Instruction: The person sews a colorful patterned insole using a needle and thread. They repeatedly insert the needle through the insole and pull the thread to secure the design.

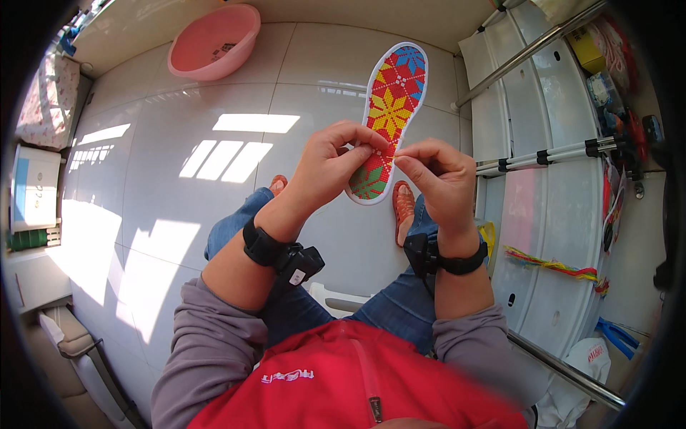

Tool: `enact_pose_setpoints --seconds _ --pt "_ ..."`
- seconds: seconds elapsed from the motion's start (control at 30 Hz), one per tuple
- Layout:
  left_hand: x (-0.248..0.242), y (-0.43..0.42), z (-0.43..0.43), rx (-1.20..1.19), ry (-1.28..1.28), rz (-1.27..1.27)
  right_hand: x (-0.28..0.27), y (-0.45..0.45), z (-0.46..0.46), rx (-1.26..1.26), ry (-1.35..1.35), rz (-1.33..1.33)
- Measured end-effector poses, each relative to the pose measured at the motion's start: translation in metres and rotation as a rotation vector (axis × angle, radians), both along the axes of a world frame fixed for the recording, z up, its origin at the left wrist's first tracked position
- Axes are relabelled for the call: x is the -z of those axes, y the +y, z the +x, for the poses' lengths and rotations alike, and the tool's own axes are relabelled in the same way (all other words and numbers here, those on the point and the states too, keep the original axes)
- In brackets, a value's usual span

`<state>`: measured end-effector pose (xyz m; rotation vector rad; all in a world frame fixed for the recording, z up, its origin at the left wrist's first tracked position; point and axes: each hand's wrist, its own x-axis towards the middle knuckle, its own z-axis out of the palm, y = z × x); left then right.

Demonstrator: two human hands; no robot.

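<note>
An embroidered insole point(390, 112) with a white rim is held up over the floor, its toe end pointing away from me. Red stitching covers it, with blue, yellow and green star-like patterns. My left hand point(336, 161) grips its left edge near the heel, thumb and forefinger on the patterned face. At the opposite edge, the thumb and forefinger of my right hand point(440, 174) are pinched together. A short bit of yellow thread point(393, 157) shows at those fingertips; whether a needle is there is too small to tell.
A pink plastic basin point(214, 43) stands on the tiled floor point(214, 96) by the far wall. To my right, a bundle of coloured threads point(552, 264) lies on white panels point(536, 214) beside metal rails point(530, 51). Blue-handled scissors point(616, 338) lie lower right. Boxes point(36, 187) stand at left.
</note>
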<state>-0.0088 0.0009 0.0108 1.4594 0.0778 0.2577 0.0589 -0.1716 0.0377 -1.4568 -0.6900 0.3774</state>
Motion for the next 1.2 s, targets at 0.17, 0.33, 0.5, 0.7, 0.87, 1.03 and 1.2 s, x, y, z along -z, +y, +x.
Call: enact_pose_setpoints --seconds 0.17,0.33,0.5,0.7,0.87,1.03,1.2 --pt "0.000 0.001 -0.002 0.038 0.003 -0.033 0.007 0.006 0.001 0.050 -0.022 -0.008" --pt "-0.001 -0.001 -0.003 0.069 0.076 -0.081 0.011 0.008 -0.001 0.085 -0.079 -0.048" --pt "-0.003 0.002 -0.004 0.040 0.074 0.070 0.006 0.000 0.006 0.259 0.055 0.082" --pt "-0.002 0.001 -0.003 0.018 0.053 0.091 0.006 -0.003 0.013 0.195 0.124 0.131" --pt "0.005 0.001 -0.001 0.081 0.113 0.038 0.005 0.002 0.006 0.163 0.170 0.151" --pt "0.008 0.000 0.001 0.034 0.060 -0.033 0.003 0.005 0.004 0.174 0.129 0.106" --pt "0.002 -0.002 0.001 0.015 0.131 -0.118 0.007 0.010 -0.002 0.283 -0.125 -0.001"
